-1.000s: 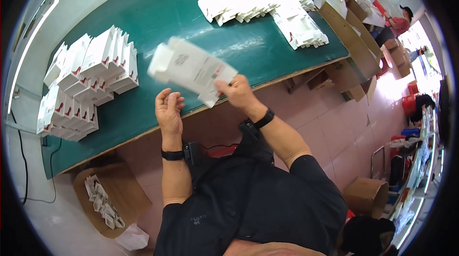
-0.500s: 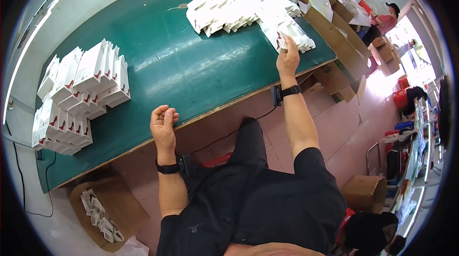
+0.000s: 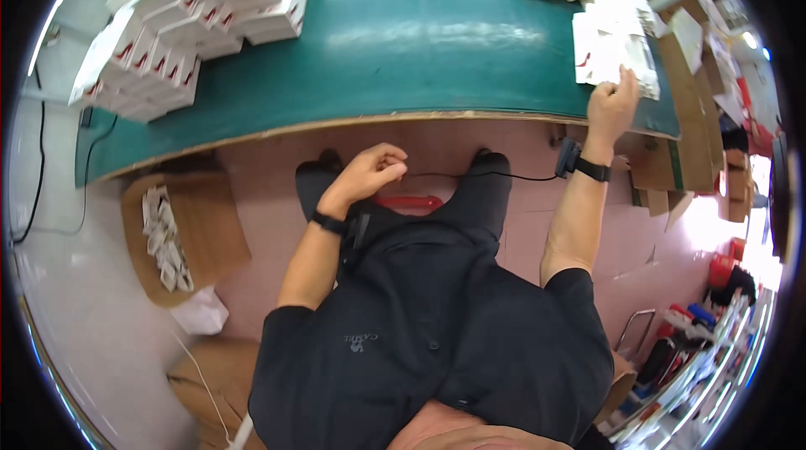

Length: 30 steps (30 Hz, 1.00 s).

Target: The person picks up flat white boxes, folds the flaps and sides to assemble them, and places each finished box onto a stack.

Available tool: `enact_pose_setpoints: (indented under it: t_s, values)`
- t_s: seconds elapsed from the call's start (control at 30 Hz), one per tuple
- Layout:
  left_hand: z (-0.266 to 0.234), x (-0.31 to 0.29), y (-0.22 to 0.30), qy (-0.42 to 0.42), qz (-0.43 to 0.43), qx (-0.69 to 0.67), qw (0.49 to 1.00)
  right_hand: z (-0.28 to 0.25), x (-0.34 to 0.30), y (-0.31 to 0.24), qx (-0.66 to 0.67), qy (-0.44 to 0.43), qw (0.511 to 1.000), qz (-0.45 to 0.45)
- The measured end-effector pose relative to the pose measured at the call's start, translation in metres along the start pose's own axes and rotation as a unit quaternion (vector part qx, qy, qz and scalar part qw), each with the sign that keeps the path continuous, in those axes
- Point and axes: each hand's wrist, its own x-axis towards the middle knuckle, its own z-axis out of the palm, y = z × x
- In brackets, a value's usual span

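In the head view, the white box (image 3: 593,43) at the green table's (image 3: 420,76) right end looks light, easily creased; best held by its sides. Through glare, its long axis seems to point away from the body. Right hand (image 3: 613,103) beside it: grip unclear; left hand (image 3: 369,175) empty, loosely curled.

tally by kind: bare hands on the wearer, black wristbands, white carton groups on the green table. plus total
Bare hands: 2 (left hand, right hand)
Black wristbands: 2 (left band, right band)
White carton groups: 2 (left stack, right spread)
Total: 6

Single cartons overlap too much to count.
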Motion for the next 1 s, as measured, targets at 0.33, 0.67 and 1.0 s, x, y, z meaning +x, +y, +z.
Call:
enact_pose_setpoints:
  t_s: [0.33,0.67,1.0]
  values:
    - [0.006,0.037,-0.106,0.013,-0.010,0.294,0.956,-0.078,0.041,-0.183,0.402,-0.007,0.916,0.007]
    - [-0.044,0.028,-0.179,0.125,-0.188,0.404,0.887,-0.130,0.074,-0.205,0.549,0.040,0.831,-0.082]
    - [-0.123,-0.085,-0.049,0.470,-0.060,0.350,0.808,-0.053,-0.034,-0.094,0.337,-0.259,0.905,-0.015]
